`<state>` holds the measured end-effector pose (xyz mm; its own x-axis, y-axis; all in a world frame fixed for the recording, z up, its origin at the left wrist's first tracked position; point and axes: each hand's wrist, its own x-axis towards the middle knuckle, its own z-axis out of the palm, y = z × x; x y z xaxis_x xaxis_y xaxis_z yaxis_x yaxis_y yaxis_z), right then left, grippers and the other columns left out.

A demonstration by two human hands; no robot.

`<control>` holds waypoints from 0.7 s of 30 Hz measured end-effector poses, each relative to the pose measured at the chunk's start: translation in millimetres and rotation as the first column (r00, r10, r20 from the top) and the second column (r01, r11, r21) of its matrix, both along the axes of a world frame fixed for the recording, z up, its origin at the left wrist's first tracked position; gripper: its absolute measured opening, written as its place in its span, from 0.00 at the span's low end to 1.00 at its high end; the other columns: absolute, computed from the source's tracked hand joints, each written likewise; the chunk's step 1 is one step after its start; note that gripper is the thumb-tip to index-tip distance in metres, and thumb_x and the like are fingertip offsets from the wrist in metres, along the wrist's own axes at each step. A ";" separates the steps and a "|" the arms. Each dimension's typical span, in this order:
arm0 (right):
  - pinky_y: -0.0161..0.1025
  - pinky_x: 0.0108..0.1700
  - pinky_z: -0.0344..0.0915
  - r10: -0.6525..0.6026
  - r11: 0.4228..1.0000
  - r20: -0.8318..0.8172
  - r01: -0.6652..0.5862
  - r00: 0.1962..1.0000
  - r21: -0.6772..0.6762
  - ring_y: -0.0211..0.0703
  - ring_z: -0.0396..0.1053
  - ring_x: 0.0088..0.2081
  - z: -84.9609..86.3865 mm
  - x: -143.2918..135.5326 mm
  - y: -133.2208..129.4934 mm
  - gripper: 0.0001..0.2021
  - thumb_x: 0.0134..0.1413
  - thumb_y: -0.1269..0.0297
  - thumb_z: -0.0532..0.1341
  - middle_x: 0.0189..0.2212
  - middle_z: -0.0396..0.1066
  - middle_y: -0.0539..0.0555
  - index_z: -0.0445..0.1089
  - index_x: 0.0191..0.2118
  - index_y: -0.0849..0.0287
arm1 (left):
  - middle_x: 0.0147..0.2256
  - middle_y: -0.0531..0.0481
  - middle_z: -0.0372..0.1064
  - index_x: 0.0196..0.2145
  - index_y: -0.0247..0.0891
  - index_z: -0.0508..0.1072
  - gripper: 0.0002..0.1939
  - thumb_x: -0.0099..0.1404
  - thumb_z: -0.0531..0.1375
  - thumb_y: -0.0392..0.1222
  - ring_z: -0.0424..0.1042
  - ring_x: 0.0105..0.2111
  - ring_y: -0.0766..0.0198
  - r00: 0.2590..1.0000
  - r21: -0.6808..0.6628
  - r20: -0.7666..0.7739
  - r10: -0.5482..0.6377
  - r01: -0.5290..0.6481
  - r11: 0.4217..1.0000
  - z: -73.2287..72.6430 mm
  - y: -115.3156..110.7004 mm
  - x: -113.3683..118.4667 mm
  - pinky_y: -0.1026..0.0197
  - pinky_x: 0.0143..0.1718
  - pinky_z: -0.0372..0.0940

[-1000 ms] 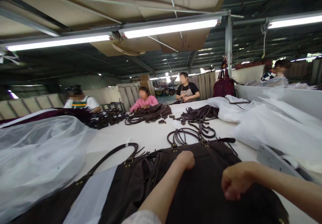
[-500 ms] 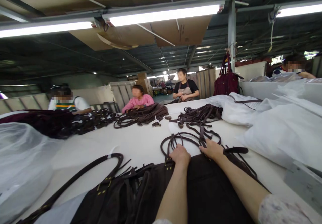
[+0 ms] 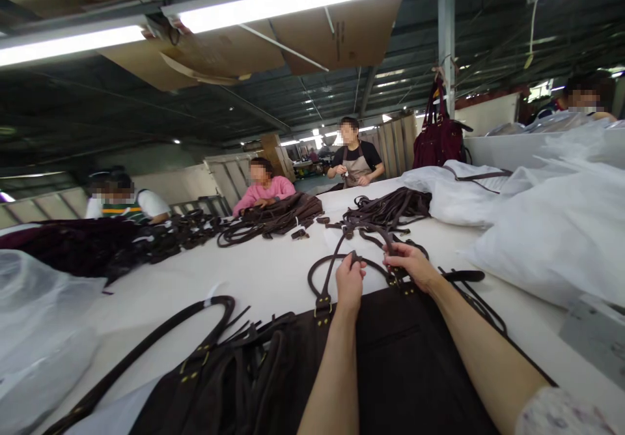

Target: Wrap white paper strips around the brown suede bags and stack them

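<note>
Having risen off the bag [image 3: 395,357], the left hand [image 3: 348,282] curls round a dark piece [image 3: 355,257]; the right hand [image 3: 413,266], half-closed, pinches a strap [image 3: 385,238].

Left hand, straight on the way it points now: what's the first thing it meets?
Probably the near edge of the heap of thin, dark brown straps, beyond the left hand. Depth is unclear; it might pass above them.
</note>
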<state>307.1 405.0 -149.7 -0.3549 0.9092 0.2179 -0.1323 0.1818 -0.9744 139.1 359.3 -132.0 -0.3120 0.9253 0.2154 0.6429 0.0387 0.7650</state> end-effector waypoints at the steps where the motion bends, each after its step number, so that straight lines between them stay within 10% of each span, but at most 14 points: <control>1: 0.39 0.41 0.68 0.048 0.999 -0.064 -0.047 0.997 0.018 0.42 0.72 0.38 4.9 2.1 -1.8 0.24 0.43 0.57 0.65 0.39 0.74 0.54 0.69 0.49 0.59 | 0.42 0.45 0.73 0.56 0.34 0.62 0.21 0.69 0.43 0.33 0.72 0.34 0.68 0.998 0.009 -0.001 -0.056 0.056 0.998 0.6 1.8 6.2 0.66 0.34 0.66; 5: 0.44 0.49 0.66 0.228 0.968 -0.197 -0.200 0.954 0.149 0.47 0.71 0.46 15.7 9.9 -1.2 0.25 0.47 0.58 0.66 0.47 0.73 0.56 0.68 0.53 0.55 | 0.34 0.50 0.74 0.41 0.35 0.73 0.10 0.66 0.54 0.34 0.72 0.33 0.66 0.952 -0.078 -0.084 -0.294 0.288 0.955 -2.8 2.4 27.8 0.62 0.38 0.67; 8: 0.43 0.53 0.63 -0.002 0.947 0.204 -0.064 0.979 0.315 0.46 0.67 0.52 6.5 9.1 3.4 0.23 0.57 0.63 0.58 0.50 0.71 0.54 0.63 0.58 0.54 | 0.36 0.50 0.73 0.35 0.35 0.74 0.06 0.63 0.61 0.40 0.72 0.38 0.63 0.919 -0.187 -0.180 -0.351 0.318 0.929 -5.5 0.0 31.5 0.55 0.44 0.67; 12: 0.47 0.54 0.60 -0.296 0.915 0.585 0.049 0.755 0.400 0.52 0.66 0.53 -20.0 -0.1 3.0 0.24 0.57 0.68 0.56 0.51 0.69 0.61 0.61 0.60 0.58 | 0.46 0.46 0.70 0.41 0.35 0.72 0.11 0.67 0.58 0.45 0.68 0.47 0.58 0.926 -0.242 -0.341 -0.162 0.080 0.967 -1.4 -1.9 11.0 0.48 0.52 0.62; 16: 0.50 0.53 0.59 -0.351 0.914 0.681 0.078 0.642 0.398 0.58 0.66 0.53 -32.7 -7.4 -1.4 0.25 0.58 0.68 0.55 0.51 0.68 0.65 0.58 0.61 0.60 | 0.50 0.43 0.66 0.47 0.34 0.69 0.15 0.66 0.59 0.45 0.66 0.50 0.54 0.862 -0.265 -0.493 0.113 -0.272 0.925 1.2 -2.3 -21.6 0.45 0.52 0.62; 21: 0.49 0.51 0.60 -0.368 0.914 0.738 0.074 0.565 0.399 0.58 0.66 0.53 -27.7 -9.8 -4.3 0.28 0.57 0.58 0.57 0.50 0.69 0.64 0.56 0.62 0.61 | 0.52 0.41 0.64 0.49 0.34 0.68 0.17 0.65 0.59 0.44 0.64 0.53 0.53 0.787 -0.198 -0.584 0.200 -0.377 0.905 -3.8 5.0 -30.2 0.48 0.54 0.59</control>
